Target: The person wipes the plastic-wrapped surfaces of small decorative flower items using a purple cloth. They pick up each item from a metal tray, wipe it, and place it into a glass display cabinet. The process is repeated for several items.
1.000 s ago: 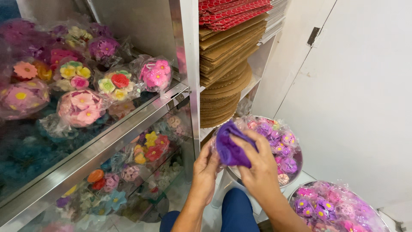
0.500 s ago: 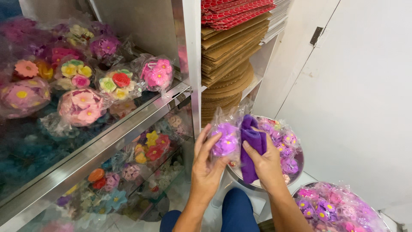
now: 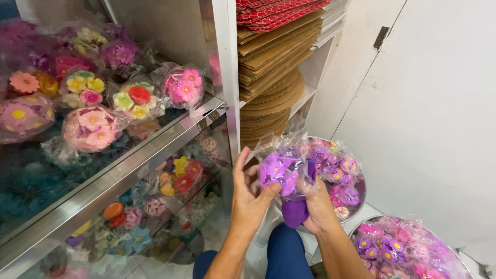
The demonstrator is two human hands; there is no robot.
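Held between both hands, a clear cellophane packet of purple moulded flowers (image 3: 279,168) sits near the centre, just in front of the shelf post. Left of it stands a glass and metal display case (image 3: 129,165) full of wrapped flowers in pink, yellow and red. Next comes the left hand (image 3: 249,194), fingers curled against the packet's left side, thumb pressed on its front. To the right, the right hand (image 3: 318,204) is closed around the packet's lower right and also clasps a folded purple cloth (image 3: 296,211) (it hangs below the packet). Behind the hands, stacked brown cardboard sheets (image 3: 271,77) fill a shelf. Further right, a round metal tray (image 3: 356,194) holds more wrapped purple and pink flowers, and a second such tray (image 3: 408,248) sits nearest, at lower right.
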